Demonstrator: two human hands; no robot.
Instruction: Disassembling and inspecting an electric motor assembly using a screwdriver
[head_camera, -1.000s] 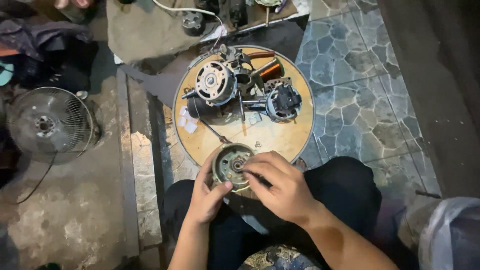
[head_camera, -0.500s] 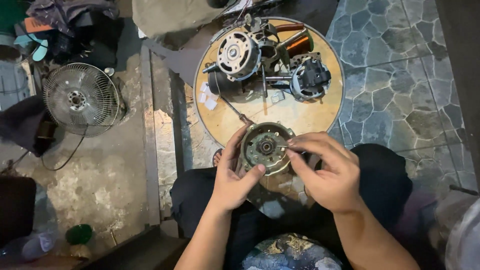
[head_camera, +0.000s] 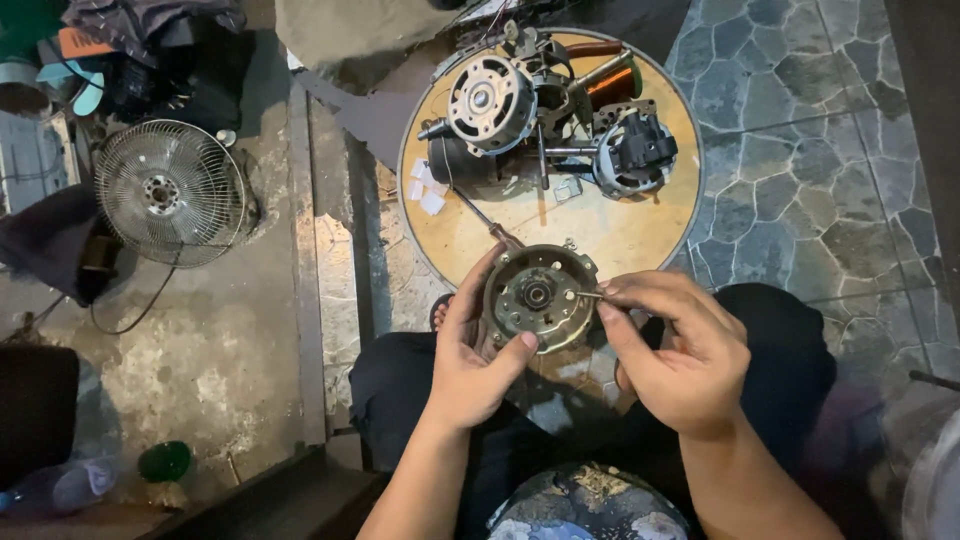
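Your left hand (head_camera: 472, 355) cups the round grey metal motor housing (head_camera: 540, 296) at the near edge of the round wooden tabletop (head_camera: 640, 232), thumb pressed on its rim. Your right hand (head_camera: 680, 350) pinches a thin metal pin (head_camera: 589, 294) against the housing's right side.

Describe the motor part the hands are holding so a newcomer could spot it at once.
Start at the round wooden tabletop; at its near edge, above the person's lap, sits the round grey metal motor housing. Unlike the motor parts at the far side, it is gripped by the left hand, with the right hand beside it.
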